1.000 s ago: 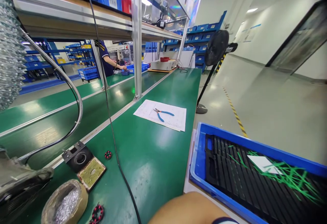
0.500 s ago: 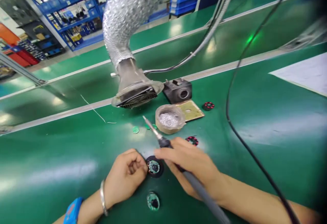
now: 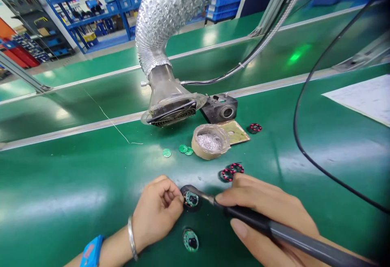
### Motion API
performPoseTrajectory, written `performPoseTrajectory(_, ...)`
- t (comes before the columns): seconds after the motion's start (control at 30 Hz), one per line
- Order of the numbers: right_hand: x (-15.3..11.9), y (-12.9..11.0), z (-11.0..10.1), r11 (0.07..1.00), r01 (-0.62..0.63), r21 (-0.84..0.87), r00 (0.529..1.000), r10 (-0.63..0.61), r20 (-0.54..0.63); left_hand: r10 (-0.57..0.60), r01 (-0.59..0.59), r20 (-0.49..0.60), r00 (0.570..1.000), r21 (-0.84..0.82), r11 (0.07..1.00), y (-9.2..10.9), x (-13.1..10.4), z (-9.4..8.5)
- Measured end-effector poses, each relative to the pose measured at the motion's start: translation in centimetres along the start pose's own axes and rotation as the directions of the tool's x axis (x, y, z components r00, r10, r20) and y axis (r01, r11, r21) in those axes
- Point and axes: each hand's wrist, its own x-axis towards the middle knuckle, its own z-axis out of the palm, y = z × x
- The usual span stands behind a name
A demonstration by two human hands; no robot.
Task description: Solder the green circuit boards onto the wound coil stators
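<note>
My left hand [image 3: 160, 208] has thumb and forefinger pinched at the left edge of a round green circuit board [image 3: 191, 198] on a black disc-shaped base; whether a thin wire lies between the fingertips is hidden. In my right hand [image 3: 268, 214] is a soldering iron [image 3: 252, 218], gripped like a pen. Its metal tip points left and reaches over the upper right of the board; contact cannot be made out. A second round circuit board [image 3: 190, 240] lies just below, nearer to me.
Beyond the hands stand a ring-shaped tub of silvery solder bits [image 3: 210, 142], a dark iron holder [image 3: 222, 108] and a fume extractor hood [image 3: 173, 112]. Green discs [image 3: 167, 153] and red-black coil rings [image 3: 227, 174] lie nearby. A black cable [image 3: 300, 137] loops at right.
My right hand has swung the soldering iron tip down from near the tub to the circuit board. My left hand keeps its pinch at the board's edge. The view has shifted slightly.
</note>
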Motion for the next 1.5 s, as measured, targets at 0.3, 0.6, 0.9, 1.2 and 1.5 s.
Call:
performPoseTrajectory(0.3,0.7,-1.7,-0.3,0.995,-0.089,-0.035,0.993,0.092,0.076,0.017,-0.017,-0.004,1.0,0.023,1.0,0.0,0.0,0.1)
performPoseTrajectory(0.6,0.7,-1.3,0.1,0.995,-0.098,-0.036,0.99,0.101,0.099,0.025,-0.025,0.001,1.0,0.029,0.999,0.0,0.0,0.0)
performPoseTrajectory(0.9,0.4,-1.2,-0.1,0.996,-0.087,-0.003,0.99,0.086,0.112,0.035,-0.035,0.003,0.999,0.026,0.999,0.1,-0.1,0.0)
performPoseTrajectory(1.2,0.5,-1.2,0.0,0.996,-0.089,-0.016,0.988,0.091,0.125,0.034,-0.034,0.013,0.999,0.033,0.999,0.0,-0.1,0.0)
performPoseTrajectory(1.5,0.9,-1.9,-0.1,0.99,-0.137,-0.029,0.987,0.139,0.076,0.035,-0.035,0.01,0.999,0.032,0.999,-0.1,-0.1,0.0)
